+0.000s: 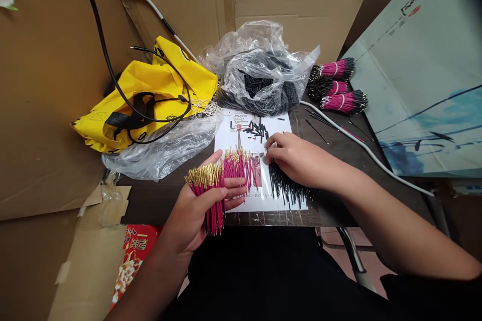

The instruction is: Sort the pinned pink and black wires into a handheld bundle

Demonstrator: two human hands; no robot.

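In my left hand [196, 208] is a thick bundle of pink wires [214, 213] with gold-coloured tips at the top, the thumb pressed across it and the other fingers stretched behind. Beside those fingers, more gold-tipped pink wires [235, 163] lie on a printed white sheet [244, 203]. My right hand [289, 155] is closed, thumb and fingers together at the upper ends of a pile of black wires [288, 190]. What its fingertips pinch is too small to make out. Short black tube pieces [258, 129] are scattered on the sheet above both hands.
A clear plastic bag of black material [263, 83] stands behind the sheet. Banded pink-and-black wire bundles [341, 103] lie at the back right, near a white cable [350, 135]. To the left are a yellow bag [139, 75] and a black cable [100, 35]. Cardboard walls [293, 22] surround the table.
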